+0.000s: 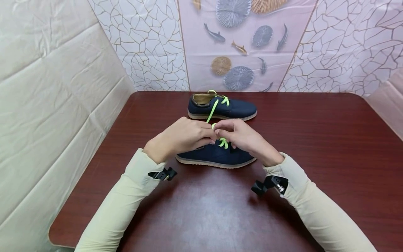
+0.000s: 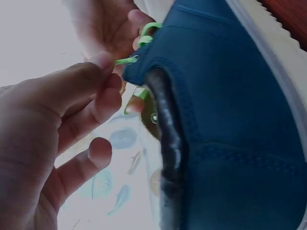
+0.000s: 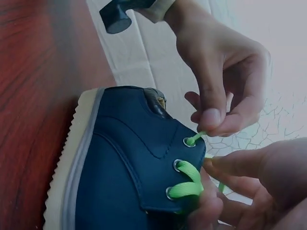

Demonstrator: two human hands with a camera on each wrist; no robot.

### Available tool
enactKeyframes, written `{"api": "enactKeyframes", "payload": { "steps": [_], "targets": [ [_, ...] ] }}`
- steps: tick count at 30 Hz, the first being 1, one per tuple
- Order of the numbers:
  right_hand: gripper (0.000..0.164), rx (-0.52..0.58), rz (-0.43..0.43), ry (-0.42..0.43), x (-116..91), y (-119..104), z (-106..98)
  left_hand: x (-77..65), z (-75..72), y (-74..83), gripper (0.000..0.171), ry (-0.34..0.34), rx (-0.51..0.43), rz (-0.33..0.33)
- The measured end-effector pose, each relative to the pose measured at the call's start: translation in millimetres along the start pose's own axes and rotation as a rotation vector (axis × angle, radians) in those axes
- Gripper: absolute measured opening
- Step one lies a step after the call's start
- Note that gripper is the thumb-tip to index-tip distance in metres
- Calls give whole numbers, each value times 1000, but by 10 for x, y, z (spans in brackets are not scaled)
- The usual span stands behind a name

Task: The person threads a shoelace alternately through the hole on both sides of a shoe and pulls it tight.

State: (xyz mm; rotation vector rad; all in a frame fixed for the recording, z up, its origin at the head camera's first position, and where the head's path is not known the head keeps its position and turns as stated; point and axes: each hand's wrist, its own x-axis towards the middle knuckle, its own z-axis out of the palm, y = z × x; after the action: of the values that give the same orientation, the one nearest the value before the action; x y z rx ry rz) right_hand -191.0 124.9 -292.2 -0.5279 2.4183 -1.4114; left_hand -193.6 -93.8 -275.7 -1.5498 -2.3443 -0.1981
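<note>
The near navy shoe (image 1: 217, 155) stands on the table, its toe to the right, with bright green shoelace (image 3: 184, 187) through its eyelets. My left hand (image 1: 184, 136) pinches a short stretch of lace between thumb and forefinger, just outside the top eyelet (image 3: 190, 142). The left hand's other fingers (image 2: 100, 151) curl loosely beside the shoe's opening. My right hand (image 1: 244, 138) has its fingertips on both sides of the eyelet flap (image 3: 168, 143), gripping its edge close to the lace loops. Part of the lace inside the shoe is hidden by the fingers.
A second navy shoe (image 1: 234, 108), also laced in green, stands behind the near one, toe to the right. A loose green lace end (image 1: 212, 111) hangs at its side. The reddish-brown table (image 1: 315, 140) meets a patterned cloth wall (image 1: 151, 45) at the back.
</note>
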Motion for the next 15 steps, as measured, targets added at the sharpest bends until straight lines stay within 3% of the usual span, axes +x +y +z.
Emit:
{"api": "enactKeyframes", "payload": {
  "steps": [10, 15],
  "targets": [
    [44, -32, -88, -182, -59, -92, -106, -34, -94, -12, 7, -52, -133, -49],
    [50, -26, -101, -228, -73, -96, -172, -64, -165, -9, 5, -3, -175, -47]
  ]
}}
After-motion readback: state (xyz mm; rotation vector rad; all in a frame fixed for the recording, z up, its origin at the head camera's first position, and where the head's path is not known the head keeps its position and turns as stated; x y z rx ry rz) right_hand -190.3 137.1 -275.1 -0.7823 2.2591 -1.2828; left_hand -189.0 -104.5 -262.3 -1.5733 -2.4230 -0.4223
